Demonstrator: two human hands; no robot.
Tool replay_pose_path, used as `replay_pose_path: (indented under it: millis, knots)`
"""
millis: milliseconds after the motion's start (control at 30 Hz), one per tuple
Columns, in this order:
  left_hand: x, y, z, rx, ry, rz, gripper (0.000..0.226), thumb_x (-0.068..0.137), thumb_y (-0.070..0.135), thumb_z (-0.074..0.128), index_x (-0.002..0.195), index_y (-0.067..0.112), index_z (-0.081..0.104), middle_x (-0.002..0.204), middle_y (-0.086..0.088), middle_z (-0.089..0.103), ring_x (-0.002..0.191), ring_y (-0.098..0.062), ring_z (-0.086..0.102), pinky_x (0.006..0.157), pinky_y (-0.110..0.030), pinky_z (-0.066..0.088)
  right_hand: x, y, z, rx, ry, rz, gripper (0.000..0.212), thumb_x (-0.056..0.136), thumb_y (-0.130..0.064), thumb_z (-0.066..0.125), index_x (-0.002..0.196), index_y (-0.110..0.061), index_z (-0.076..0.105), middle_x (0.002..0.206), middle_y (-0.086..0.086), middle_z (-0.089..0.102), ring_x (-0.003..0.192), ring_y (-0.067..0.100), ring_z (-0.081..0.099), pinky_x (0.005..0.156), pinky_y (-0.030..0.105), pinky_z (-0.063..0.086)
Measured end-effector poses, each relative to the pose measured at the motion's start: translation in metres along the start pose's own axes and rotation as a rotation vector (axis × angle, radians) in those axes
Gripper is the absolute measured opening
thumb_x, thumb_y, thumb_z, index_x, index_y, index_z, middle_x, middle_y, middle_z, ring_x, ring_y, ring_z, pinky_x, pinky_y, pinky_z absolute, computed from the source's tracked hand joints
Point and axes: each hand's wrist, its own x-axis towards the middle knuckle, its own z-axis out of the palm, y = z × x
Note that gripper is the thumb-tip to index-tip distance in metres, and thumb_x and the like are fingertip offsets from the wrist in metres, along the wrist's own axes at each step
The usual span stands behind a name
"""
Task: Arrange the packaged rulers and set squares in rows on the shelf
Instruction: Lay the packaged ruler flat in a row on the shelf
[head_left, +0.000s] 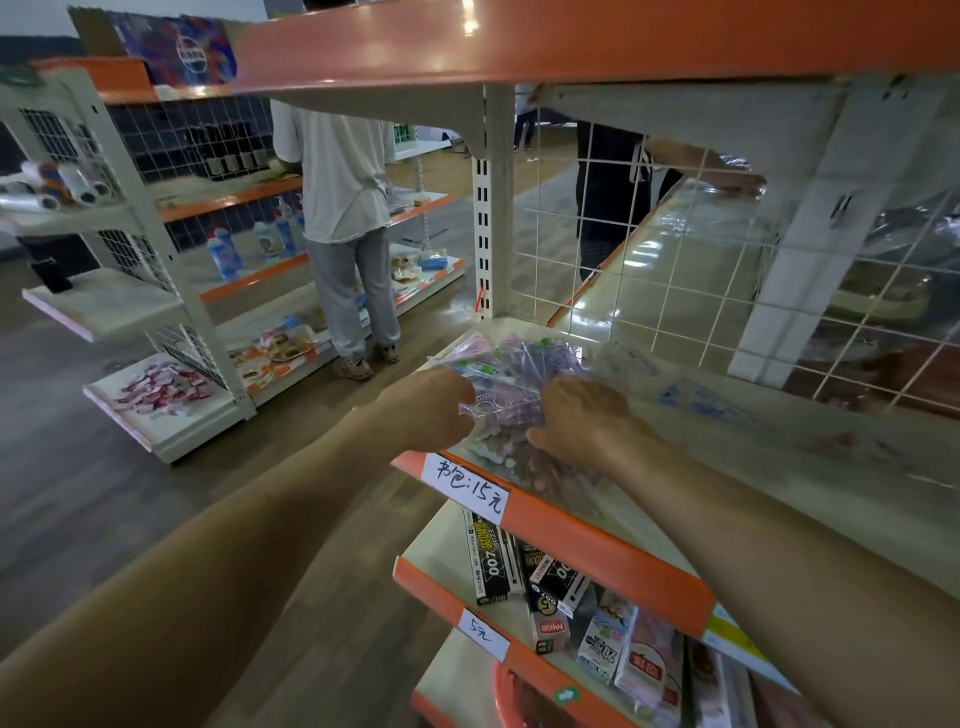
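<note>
Left hand (431, 410) grips left edge of ruler packet (501, 410); right hand (582, 415) pinches right edge, above packet pile (519, 358) on shelf (571, 525).

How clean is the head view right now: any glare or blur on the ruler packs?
Head view: ceiling-light glare streaks the orange top shelf; wide-angle lens bows the frame edges; the ruler packs held between left hand and right hand look soft, print unreadable.

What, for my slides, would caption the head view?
Stocking: left hand and right hand hold packaged rulers on the shelf.
</note>
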Motion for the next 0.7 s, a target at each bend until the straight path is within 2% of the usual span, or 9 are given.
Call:
replay_pose_path:
  millis: [67,133,200,233,300,367,467,567,700]
  knots:
    - [0.001,0.0,0.001,0.001,-0.003,0.007,0.039,0.095,0.031,0.05,0.133,0.021,0.053,0.131,-0.001,0.054,0.115,-0.018,0.053,0.092,-0.032,0.047,-0.003,0.0,0.001,-0.016,0.043,0.009,0.027,0.092,-0.013,0.05,0.066,-0.014,0.042,0.079,0.004,0.049,0.073,0.02,0.049,0.072,0.029,0.037]
    - [0.003,0.003,0.002,-0.001,0.002,0.016,0.039,0.095,0.031,0.05,0.132,0.021,0.054,0.131,-0.001,0.054,0.115,-0.018,0.053,0.091,-0.03,0.045,-0.007,0.002,0.001,-0.036,0.069,-0.006,0.03,0.093,-0.008,0.049,0.064,-0.013,0.042,0.072,0.003,0.046,0.077,0.022,0.048,0.076,0.03,0.04]
    - [0.005,0.007,0.001,0.003,0.009,0.024,0.038,0.094,0.031,0.051,0.13,0.021,0.055,0.131,-0.001,0.054,0.117,-0.019,0.052,0.091,-0.029,0.045,-0.01,0.005,0.001,-0.059,0.084,-0.032,0.02,0.096,-0.016,0.048,0.082,-0.009,0.059,0.09,0.006,0.06,0.094,0.026,0.055,0.082,0.032,0.043]
    - [0.007,0.009,0.001,0.004,0.013,0.026,0.037,0.094,0.031,0.051,0.129,0.022,0.056,0.131,-0.001,0.055,0.117,-0.019,0.052,0.091,-0.03,0.046,-0.01,0.007,0.002,-0.051,0.091,-0.025,0.022,0.098,-0.025,0.047,0.093,-0.009,0.062,0.103,0.008,0.063,0.103,0.026,0.056,0.079,0.032,0.042]
    - [0.01,0.011,0.0,-0.002,0.022,0.024,0.036,0.093,0.03,0.052,0.127,0.023,0.057,0.129,-0.001,0.056,0.115,-0.02,0.054,0.092,-0.033,0.048,-0.008,0.009,0.001,-0.037,0.095,0.014,0.033,0.097,-0.042,0.046,0.094,-0.012,0.059,0.112,0.008,0.062,0.1,0.026,0.057,0.072,0.032,0.041]
    - [0.011,0.011,-0.002,-0.01,0.022,0.009,0.036,0.092,0.029,0.054,0.128,0.025,0.057,0.129,0.0,0.056,0.114,-0.02,0.055,0.093,-0.036,0.049,-0.003,0.009,0.001,-0.027,0.095,0.038,0.037,0.094,-0.047,0.048,0.103,-0.013,0.056,0.119,0.009,0.056,0.099,0.026,0.057,0.071,0.033,0.04]
    - [0.01,0.003,-0.003,-0.013,0.025,-0.027,0.038,0.092,0.026,0.056,0.13,0.025,0.055,0.13,0.0,0.056,0.114,-0.02,0.055,0.095,-0.037,0.048,0.002,0.003,0.001,0.002,0.14,-0.025,0.048,0.09,-0.035,0.058,0.13,-0.014,0.045,0.133,0.011,0.04,0.119,0.03,0.045,0.083,0.038,0.043]
    - [0.007,-0.009,0.0,-0.016,0.029,-0.055,0.041,0.09,0.025,0.06,0.13,0.025,0.054,0.13,-0.003,0.053,0.113,-0.021,0.054,0.094,-0.037,0.048,0.007,-0.008,0.002,-0.06,0.211,-0.211,0.05,0.087,-0.022,0.059,0.135,-0.016,0.046,0.13,0.009,0.037,0.121,0.028,0.039,0.091,0.038,0.041]
    - [0.005,-0.023,0.007,-0.004,0.013,-0.098,0.049,0.086,0.028,0.065,0.133,0.028,0.051,0.131,-0.005,0.047,0.119,-0.025,0.045,0.098,-0.041,0.044,0.017,-0.02,0.006,-0.1,0.113,-0.274,0.052,0.088,-0.024,0.057,0.138,-0.018,0.044,0.138,0.008,0.035,0.128,0.029,0.035,0.102,0.046,0.037]
